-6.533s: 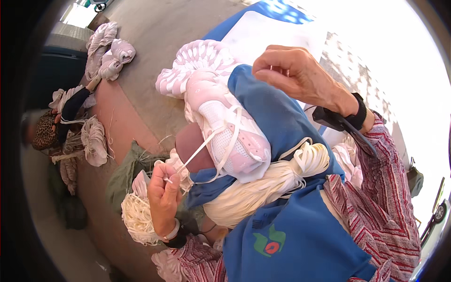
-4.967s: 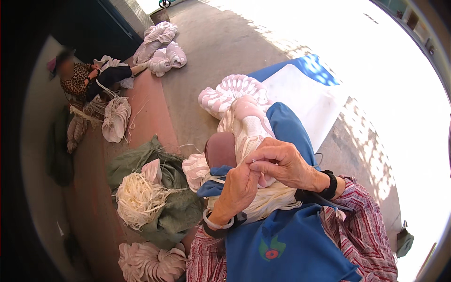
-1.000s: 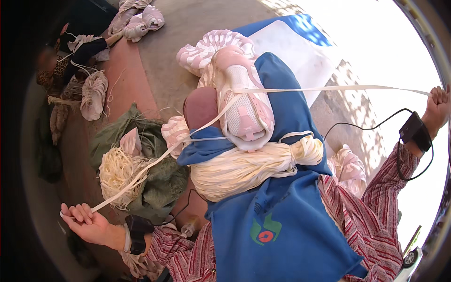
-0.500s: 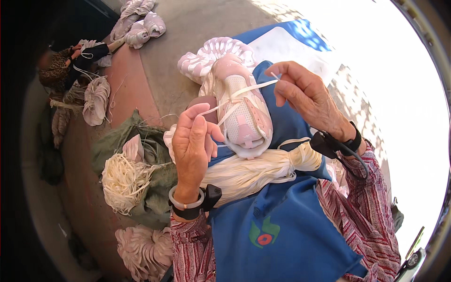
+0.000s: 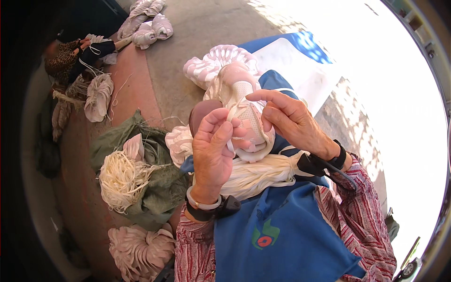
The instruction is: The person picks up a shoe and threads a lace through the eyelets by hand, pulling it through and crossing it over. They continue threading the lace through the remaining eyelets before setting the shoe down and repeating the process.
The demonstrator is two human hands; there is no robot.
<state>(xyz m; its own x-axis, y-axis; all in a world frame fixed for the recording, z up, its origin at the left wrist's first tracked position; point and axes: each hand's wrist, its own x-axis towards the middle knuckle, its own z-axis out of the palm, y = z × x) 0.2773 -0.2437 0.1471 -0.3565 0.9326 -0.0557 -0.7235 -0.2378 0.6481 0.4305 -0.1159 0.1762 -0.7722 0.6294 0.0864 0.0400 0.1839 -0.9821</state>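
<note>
A pink and white sneaker (image 5: pixel 253 123) sits in front of me on my lap, its heel end toward me. White laces run through its eyelets. My left hand (image 5: pixel 213 148), at the shoe's left side, pinches a white shoelace (image 5: pixel 230 115) between thumb and fingers. Over the right side of the shoe is my right hand (image 5: pixel 293 122), its index finger bent across the laces and its thumb below. A strip of lace shows just beyond its knuckles; the fingers hide where they grip it. A thick bundle of cream laces (image 5: pixel 258 176) lies across my lap, below the shoe.
Left of me, a green sack (image 5: pixel 159 188) carries a tangle of cream laces (image 5: pixel 123 181). Rings of stacked pink shoe pieces lie at lower left (image 5: pixel 141 251) and beyond the sneaker (image 5: pixel 218 63). Another person (image 5: pixel 70 61) works at far left. A blue sheet (image 5: pixel 300 44) lies ahead.
Both hands have come closer together over the sneaker. My left hand moved right and my right hand moved left and down, so the lace ends no longer stretch outward.
</note>
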